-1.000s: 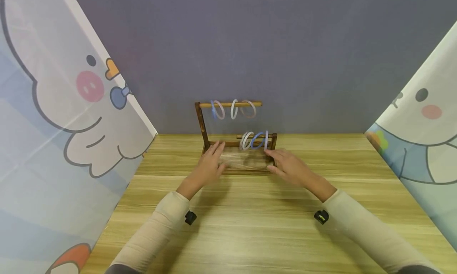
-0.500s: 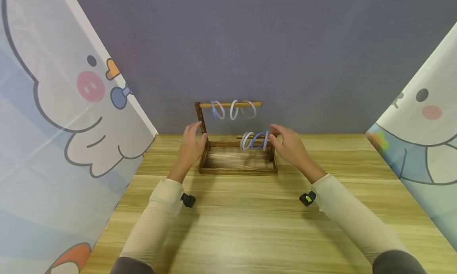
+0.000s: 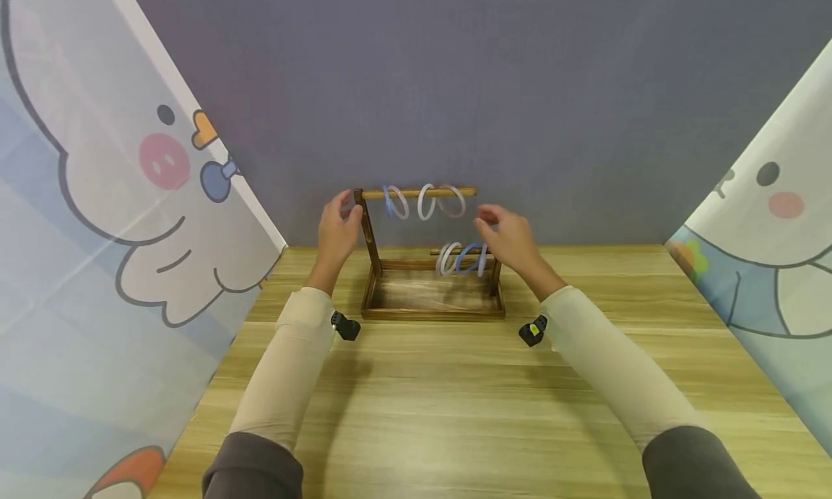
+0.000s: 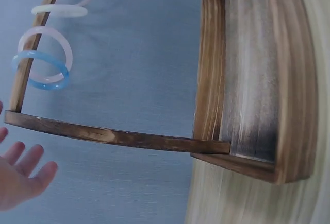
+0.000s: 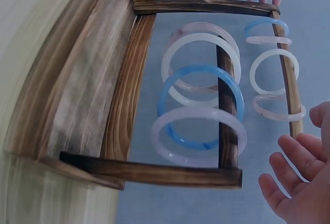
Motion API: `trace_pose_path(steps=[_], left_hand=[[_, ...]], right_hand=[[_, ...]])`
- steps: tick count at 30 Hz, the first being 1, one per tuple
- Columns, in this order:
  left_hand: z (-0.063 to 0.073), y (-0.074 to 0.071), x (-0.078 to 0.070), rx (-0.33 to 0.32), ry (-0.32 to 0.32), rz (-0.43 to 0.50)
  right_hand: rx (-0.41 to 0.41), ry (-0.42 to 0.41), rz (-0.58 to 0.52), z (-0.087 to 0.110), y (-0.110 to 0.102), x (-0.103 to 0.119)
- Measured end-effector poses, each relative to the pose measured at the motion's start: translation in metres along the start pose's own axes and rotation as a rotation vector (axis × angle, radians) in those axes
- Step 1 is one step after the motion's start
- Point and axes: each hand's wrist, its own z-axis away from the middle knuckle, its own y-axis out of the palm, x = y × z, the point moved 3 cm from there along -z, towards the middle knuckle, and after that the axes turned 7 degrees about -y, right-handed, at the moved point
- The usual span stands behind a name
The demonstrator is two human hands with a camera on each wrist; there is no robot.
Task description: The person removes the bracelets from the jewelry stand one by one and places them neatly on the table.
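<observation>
A dark wooden bangle rack (image 3: 368, 232) stands on the table, with an upper bar (image 5: 290, 82) and a shorter lower one. Over the upper bar hang a blue bangle (image 4: 38, 55), a white bangle (image 4: 59, 11) and two pale pinkish ones. Lower down are a lavender bangle (image 5: 198, 112), a blue one and two pale ones. My left hand (image 3: 339, 232) is raised beside the top of the left post, fingers spread and holding nothing. At the upper bar's free end is my right hand (image 3: 510, 239), fingers loosely bent around nothing; whether it touches the bar, I cannot tell.
The rack's base is a shallow tray (image 3: 432, 314) with a low rim. Behind it rises a grey backdrop (image 3: 520, 87). Cartoon-printed panels (image 3: 97, 196) flank the wood-grain table (image 3: 435, 398) on both sides.
Both hands have risen from the tray along the rack's sides to upper-bar height. The right hand passed the lower bar's lavender bangle, which shifted slightly. The rack stays put.
</observation>
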Motion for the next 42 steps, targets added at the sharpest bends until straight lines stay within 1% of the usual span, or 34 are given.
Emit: trace_pose_path(steps=[3,5,11,13,15,19,22,27,31,37,42], left_hand=[[-0.010,0.001,-0.003,-0.034,-0.007,0.042],[-0.014,0.002,-0.005,-0.046,-0.009,0.058],[-0.022,0.008,-0.007,-0.030,-0.017,0.094],[-0.025,0.009,-0.008,-0.031,-0.013,0.097],[-0.028,0.010,-0.008,-0.034,-0.013,0.092],[-0.031,0.010,-0.006,-0.037,-0.030,0.088],[-0.032,0.010,-0.004,-0.036,-0.047,0.088],[-0.033,0.011,-0.003,-0.004,-0.059,0.096],[-0.031,0.011,-0.005,0.020,-0.051,0.094],[-0.031,0.011,-0.005,0.003,-0.036,0.084],[-0.032,0.012,-0.005,-0.007,-0.028,0.097]], right_hand=[[0.000,0.029,-0.010,-0.009,0.004,0.003],[-0.002,0.055,-0.013,-0.014,0.007,0.004],[0.036,0.132,-0.008,-0.027,0.016,0.006],[0.033,0.154,-0.025,-0.030,0.020,0.005],[0.007,0.165,-0.035,-0.033,0.023,0.005],[-0.059,0.159,-0.050,-0.037,0.027,0.008],[-0.089,0.151,-0.059,-0.040,0.029,0.012],[-0.102,0.161,-0.058,-0.044,0.032,0.017],[-0.107,0.170,-0.052,-0.046,0.035,0.020],[-0.136,0.164,-0.076,-0.047,0.038,0.019],[-0.145,0.166,-0.087,-0.047,0.038,0.016]])
